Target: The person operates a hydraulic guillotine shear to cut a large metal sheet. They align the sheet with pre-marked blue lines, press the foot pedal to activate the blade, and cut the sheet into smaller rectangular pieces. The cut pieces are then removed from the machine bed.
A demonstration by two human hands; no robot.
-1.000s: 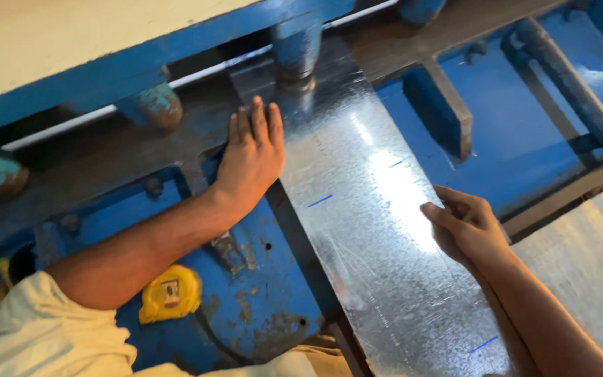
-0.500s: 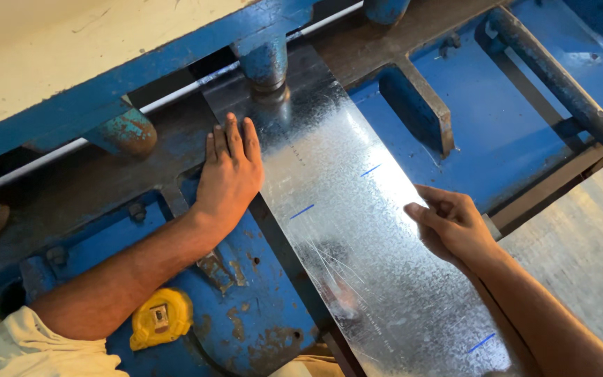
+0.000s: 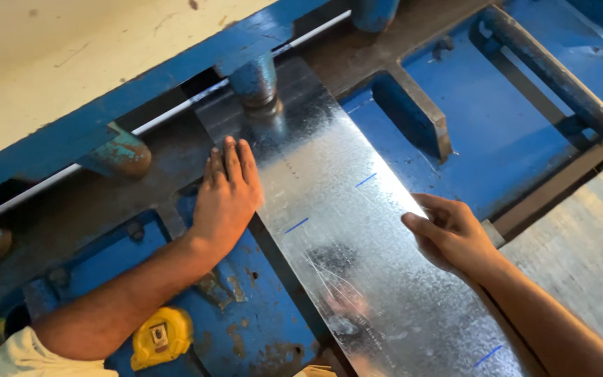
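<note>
On the blue shear's table [image 3: 504, 132], a long galvanized sheet [image 3: 343, 230] lies flat, its far end under the round hold-down foot [image 3: 256, 84]. Its long axis runs from lower right — near the person — up and left toward the blade bar. The left hand [image 3: 226, 199] lies open and flat against its left edge; the right hand [image 3: 451, 234] grips the right edge. Fingers close to that foot risk pinching — uneven pressure could skew the strip off its blue marks [image 3: 296, 225].
</note>
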